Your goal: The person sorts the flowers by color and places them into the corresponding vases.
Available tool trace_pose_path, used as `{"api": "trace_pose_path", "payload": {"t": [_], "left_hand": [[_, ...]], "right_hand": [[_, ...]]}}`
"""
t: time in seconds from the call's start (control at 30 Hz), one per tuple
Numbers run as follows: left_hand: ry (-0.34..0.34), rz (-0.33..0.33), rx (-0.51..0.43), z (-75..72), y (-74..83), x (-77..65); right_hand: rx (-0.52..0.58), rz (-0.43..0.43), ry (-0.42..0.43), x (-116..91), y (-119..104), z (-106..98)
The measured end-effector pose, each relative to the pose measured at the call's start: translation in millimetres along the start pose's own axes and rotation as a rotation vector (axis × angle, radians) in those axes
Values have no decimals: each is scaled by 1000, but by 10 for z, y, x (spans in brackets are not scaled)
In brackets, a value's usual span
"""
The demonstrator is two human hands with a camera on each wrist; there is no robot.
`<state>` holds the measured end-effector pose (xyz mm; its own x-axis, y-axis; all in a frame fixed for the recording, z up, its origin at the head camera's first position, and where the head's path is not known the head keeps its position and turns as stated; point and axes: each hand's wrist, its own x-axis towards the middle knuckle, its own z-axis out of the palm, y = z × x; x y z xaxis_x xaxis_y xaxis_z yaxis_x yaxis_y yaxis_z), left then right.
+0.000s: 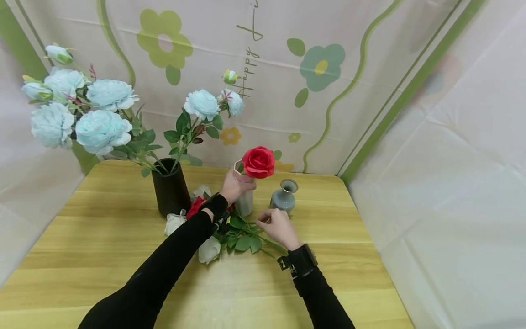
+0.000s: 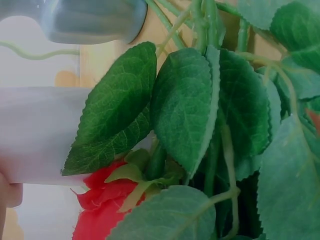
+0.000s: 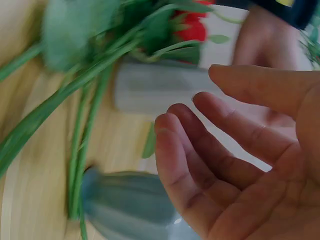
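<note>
Gripping a pale vase (image 1: 244,204) near its top, the left hand (image 1: 237,186) in the head view holds it upright on the table (image 1: 341,283), a red rose (image 1: 258,162) standing in its mouth. The right hand (image 1: 280,227) hovers with bent fingers over cut stems (image 1: 269,244), just beside a blue-grey vase (image 1: 283,198). White flowers (image 1: 209,250) and a red bloom (image 1: 195,207) lie around the left forearm; farther left, a black vase (image 1: 171,192) carries light-blue flowers (image 1: 103,131).

From the left wrist, green leaves (image 2: 182,102) fill much of the view beside the pale vase (only a bit of the left hand shows, at the edge).

From the right wrist, the right hand's fingers curve loosely, thumb apart from them, holding nothing; the blue-grey vase appears below them, the stems to the left (some leaves there are blurred).
</note>
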<state>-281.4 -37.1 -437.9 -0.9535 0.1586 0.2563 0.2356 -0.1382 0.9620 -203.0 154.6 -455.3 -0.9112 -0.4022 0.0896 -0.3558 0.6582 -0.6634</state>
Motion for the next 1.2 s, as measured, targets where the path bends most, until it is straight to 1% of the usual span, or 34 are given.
{"api": "trace_pose_path", "payload": {"t": [0.1, 0.2, 0.3, 0.37, 0.5, 0.7, 0.83, 0.97, 1.03, 1.2], "left_hand": [[-7, 9, -21, 0, 7, 2], [-11, 25, -27, -1, 10, 3], [-3, 25, -12, 0, 9, -3], [2, 24, -7, 1, 6, -4], [5, 38, -5, 4, -10, 8], [7, 46, -7, -1, -37, 26], [16, 13, -5, -4, -31, 32], [29, -47, -9, -8, -18, 33], [30, -54, -8, -9, -17, 34], [19, 2, -3, -11, -40, 38]], "right_hand": [[-97, -25, -54, 21, 77, 45], [-193, -26, -136, 40, 123, 96], [-282, -34, -214, 49, 148, 168], [-326, -59, -240, 51, 165, 218], [-368, -117, -226, 58, 202, 282], [-325, -158, -199, 79, 222, 249], [-303, -166, -186, 100, 227, 195], [-319, -157, -174, 99, 245, 165], [-334, -152, -166, 82, 257, 155], [-345, -146, -137, 18, 287, 118]]}}
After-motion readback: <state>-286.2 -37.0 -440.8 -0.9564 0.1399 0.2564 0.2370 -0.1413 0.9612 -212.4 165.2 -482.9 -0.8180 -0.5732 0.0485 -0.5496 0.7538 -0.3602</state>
